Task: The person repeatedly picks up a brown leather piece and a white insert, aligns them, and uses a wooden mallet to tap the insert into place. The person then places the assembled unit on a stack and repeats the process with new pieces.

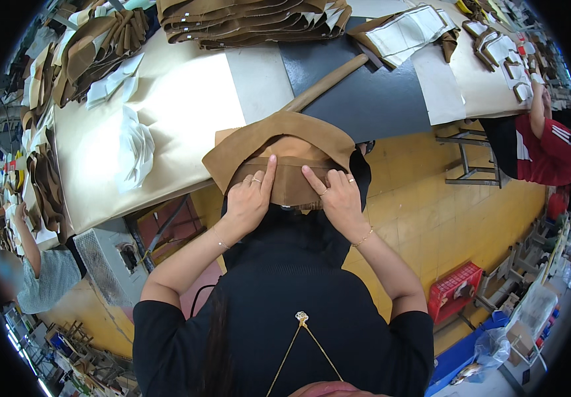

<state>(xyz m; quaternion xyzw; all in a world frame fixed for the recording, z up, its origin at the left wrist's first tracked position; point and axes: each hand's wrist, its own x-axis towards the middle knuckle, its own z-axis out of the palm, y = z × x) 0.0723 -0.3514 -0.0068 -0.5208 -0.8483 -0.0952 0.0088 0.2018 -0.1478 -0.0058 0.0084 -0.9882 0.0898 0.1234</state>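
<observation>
A curved brown piece of suede-like material, stitched into a band with a seam, stands between my hands at the table's front edge. My left hand grips its near left part, index finger stretched along the seam and the other fingers curled. At the near right part my right hand does the same, its index finger pointing inward to the seam. Thumbs and the piece's underside are hidden. Just beyond the piece lies a hammer with a wooden handle, its head pointing away to the right.
A dark mat lies on the pale table. Stacked brown pieces lie at the back, white pieces at the left. A person in red works at right, another in grey at left. A red crate stands behind right.
</observation>
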